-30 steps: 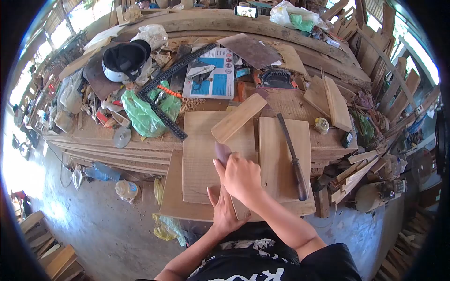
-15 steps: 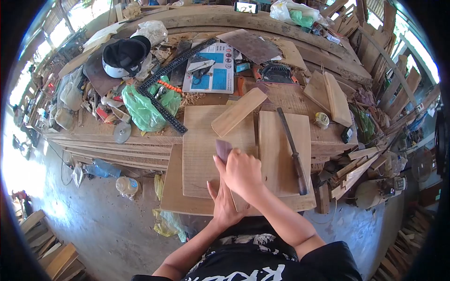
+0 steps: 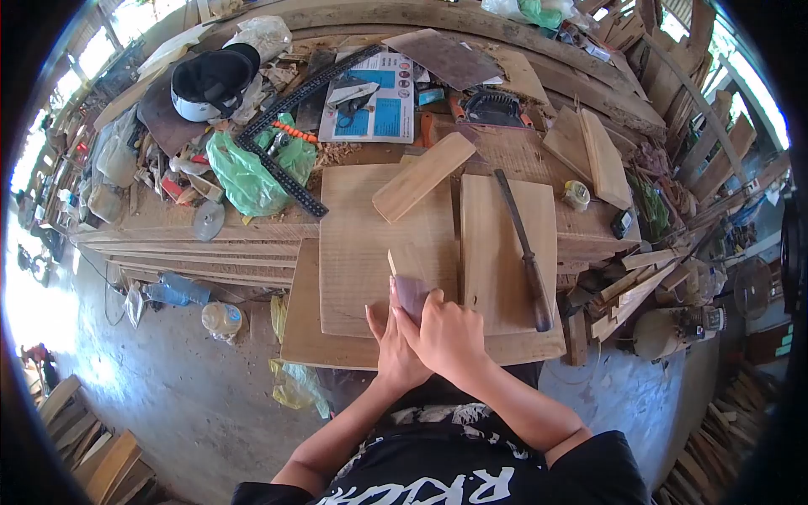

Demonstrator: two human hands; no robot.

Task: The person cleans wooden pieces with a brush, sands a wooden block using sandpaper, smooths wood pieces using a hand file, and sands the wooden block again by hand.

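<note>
My right hand point(image 3: 452, 338) is closed on a purple-brown sheet point(image 3: 411, 295), which looks like sandpaper and lies over a small wooden piece point(image 3: 407, 257). The tip of that piece points away from me above the wide board point(image 3: 353, 252). Beside and partly under the right hand, my left hand point(image 3: 397, 353) holds the wooden piece near its lower end. A loose wood block point(image 3: 424, 177) rests across the wide board's far edge. To the right, a file with a dark handle point(image 3: 535, 290) lies on a second board point(image 3: 492, 252).
A black metal square point(image 3: 282, 181) lies beside a green plastic bag point(image 3: 248, 181). Farther left is a cap-like helmet point(image 3: 210, 88). A tape measure point(image 3: 576, 195) sits at right, near wood offcuts point(image 3: 603, 160). A saw point(image 3: 491, 110) lies farther back.
My right hand and the sheet have moved toward my body, uncovering more of the wooden piece's tip. The bench appears shifted upward in view.
</note>
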